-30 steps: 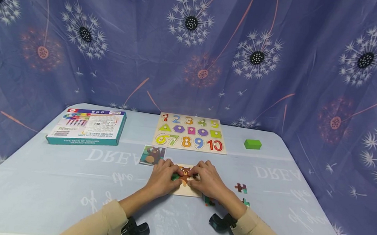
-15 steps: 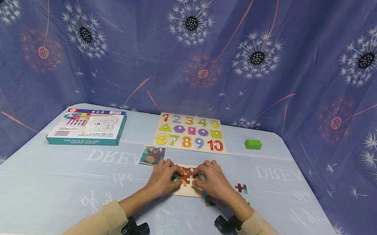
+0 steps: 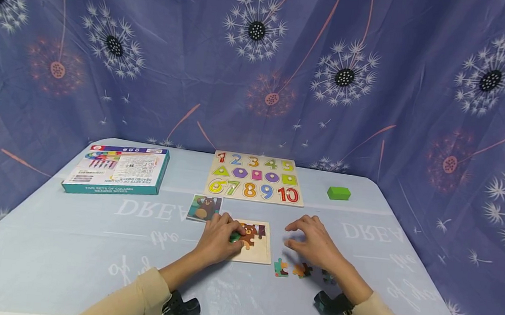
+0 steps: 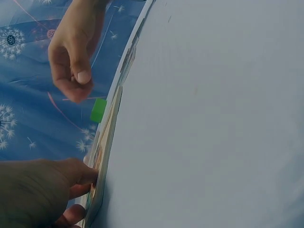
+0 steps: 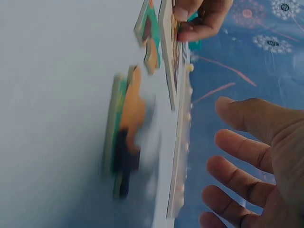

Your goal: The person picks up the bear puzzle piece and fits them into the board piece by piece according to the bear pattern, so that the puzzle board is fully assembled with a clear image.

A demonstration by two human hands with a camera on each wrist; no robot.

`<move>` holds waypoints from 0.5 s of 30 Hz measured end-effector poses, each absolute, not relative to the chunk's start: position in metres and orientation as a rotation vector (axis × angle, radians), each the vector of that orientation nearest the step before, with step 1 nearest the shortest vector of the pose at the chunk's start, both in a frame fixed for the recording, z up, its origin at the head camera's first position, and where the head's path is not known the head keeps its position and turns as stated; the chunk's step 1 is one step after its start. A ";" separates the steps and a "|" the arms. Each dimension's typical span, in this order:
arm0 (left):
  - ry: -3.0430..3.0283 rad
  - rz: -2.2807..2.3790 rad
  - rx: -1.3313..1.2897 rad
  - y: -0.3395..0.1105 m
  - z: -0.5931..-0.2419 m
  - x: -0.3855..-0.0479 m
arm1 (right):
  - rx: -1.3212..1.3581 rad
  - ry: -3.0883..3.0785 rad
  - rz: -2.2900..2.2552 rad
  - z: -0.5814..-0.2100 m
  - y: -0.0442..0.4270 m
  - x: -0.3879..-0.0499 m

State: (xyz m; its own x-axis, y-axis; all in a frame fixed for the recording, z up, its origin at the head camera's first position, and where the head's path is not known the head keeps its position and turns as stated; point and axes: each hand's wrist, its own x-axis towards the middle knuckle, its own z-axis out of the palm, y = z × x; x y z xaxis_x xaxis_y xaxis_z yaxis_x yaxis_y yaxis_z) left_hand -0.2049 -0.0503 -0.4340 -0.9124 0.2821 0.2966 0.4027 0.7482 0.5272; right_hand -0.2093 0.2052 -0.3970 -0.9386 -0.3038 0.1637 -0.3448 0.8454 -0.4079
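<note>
A pale wooden puzzle board carries joined bear pieces in its upper part. The left hand grips the board's left side, thumb and fingers on it; the left wrist view also shows this hand at the board's edge. Above the table, right of the board, the right hand holds nothing, its thumb and fingers apart. In the right wrist view the same hand has its fingers spread. Loose pieces lie near it: a green one, an orange and brown one, and one partly hidden beneath the forearm.
A number and shape board lies behind the puzzle. A bear picture card touches or nears the left hand. A teal-edged box is at the back left, a green block at the back right.
The right hand has let go of a dark piece at the board's upper right and moved right, off the board. The left hand has stayed in place.
</note>
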 end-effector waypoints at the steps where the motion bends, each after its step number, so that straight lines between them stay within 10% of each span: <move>1: -2.749 -0.897 -0.544 -0.050 -0.434 -0.205 | 0.514 -2.923 0.676 -0.397 0.210 -0.209; 15: -2.753 -0.891 -0.548 -0.051 -0.436 -0.206 | 0.416 -2.898 0.653 -0.406 0.268 -0.196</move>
State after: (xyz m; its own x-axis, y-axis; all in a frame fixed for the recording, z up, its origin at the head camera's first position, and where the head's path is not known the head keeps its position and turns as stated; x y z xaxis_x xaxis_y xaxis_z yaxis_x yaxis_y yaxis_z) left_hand -0.2056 -0.0506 -0.4357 -0.9122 0.2854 0.2939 0.4034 0.7502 0.5238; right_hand -0.1964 0.2678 -0.4059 -0.9517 -0.2355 0.1971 -0.2973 0.8674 -0.3989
